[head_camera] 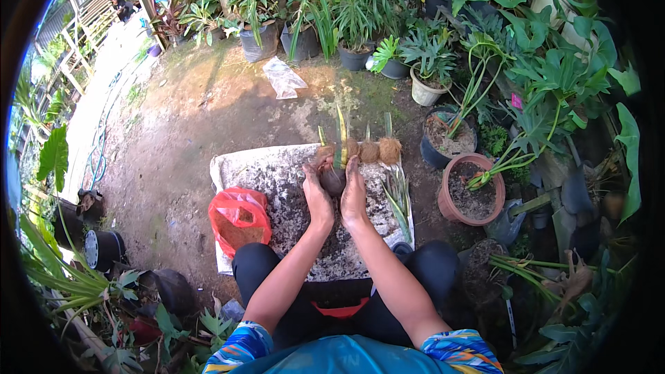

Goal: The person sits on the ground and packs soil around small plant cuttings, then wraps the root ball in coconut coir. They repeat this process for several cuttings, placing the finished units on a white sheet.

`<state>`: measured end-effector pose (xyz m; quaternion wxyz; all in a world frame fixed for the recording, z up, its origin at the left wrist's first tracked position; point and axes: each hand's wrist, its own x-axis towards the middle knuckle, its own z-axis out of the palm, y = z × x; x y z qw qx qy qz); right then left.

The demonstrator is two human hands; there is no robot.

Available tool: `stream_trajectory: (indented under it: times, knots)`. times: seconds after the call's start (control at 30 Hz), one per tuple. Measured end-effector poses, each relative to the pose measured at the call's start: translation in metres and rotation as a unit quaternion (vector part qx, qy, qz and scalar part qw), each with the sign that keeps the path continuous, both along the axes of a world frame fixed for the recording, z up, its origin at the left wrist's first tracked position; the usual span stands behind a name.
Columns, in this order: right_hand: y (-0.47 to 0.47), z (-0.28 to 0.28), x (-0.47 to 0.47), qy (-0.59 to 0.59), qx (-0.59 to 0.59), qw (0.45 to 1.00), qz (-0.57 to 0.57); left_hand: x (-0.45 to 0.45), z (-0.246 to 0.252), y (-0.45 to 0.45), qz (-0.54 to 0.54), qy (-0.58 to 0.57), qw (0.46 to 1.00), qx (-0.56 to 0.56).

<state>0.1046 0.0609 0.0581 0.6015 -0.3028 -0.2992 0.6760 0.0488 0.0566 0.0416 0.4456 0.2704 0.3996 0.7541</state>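
My left hand (317, 195) and my right hand (354, 192) press from both sides around a dark soil ball (332, 183). A yellow-edged snake plant leaf cutting (341, 135) stands upright at the ball; whether its base sits in it is hidden. Just beyond my fingers, several fibre-wrapped balls, like this brown one (390, 151), form a row, with short leaf pieces sticking up. All this is over a soil-strewn white sack (234, 161). More leaf cuttings (398, 205) lie on its right side. At the left, a red plastic bag (244, 197) holds brown crumbly material (236, 232).
Potted plants edge the ground, including a terracotta-coloured pot (451, 202) and a black pot (428, 148) at right. A clear plastic bag (283, 78) lies ahead. A hose (98, 150) runs along the left. Between my knees is a dark container with a red edge (340, 311). A person (123, 9) is far off.
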Motion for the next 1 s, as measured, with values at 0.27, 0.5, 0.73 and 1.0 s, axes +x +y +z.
stream_trajectory:
  times: [0.27,0.5,0.73,1.0]
  knots:
    - [-0.004,0.024,0.019,-0.541,0.397,0.737,-0.085,-0.04,0.02,0.006,-0.175,-0.268,0.944,-0.083]
    - [0.017,0.033,0.035,-0.63,0.501,0.594,-0.021,-0.045,0.031,-0.014,-0.194,-0.302,0.914,-0.186]
    - [0.017,-0.012,0.008,-0.505,0.562,0.641,-0.133,-0.042,-0.008,-0.006,-0.149,-0.365,0.903,-0.171]
    - [0.034,-0.001,-0.003,-0.493,0.495,0.715,0.011,-0.059,-0.004,-0.002,-0.163,-0.379,0.898,-0.152]
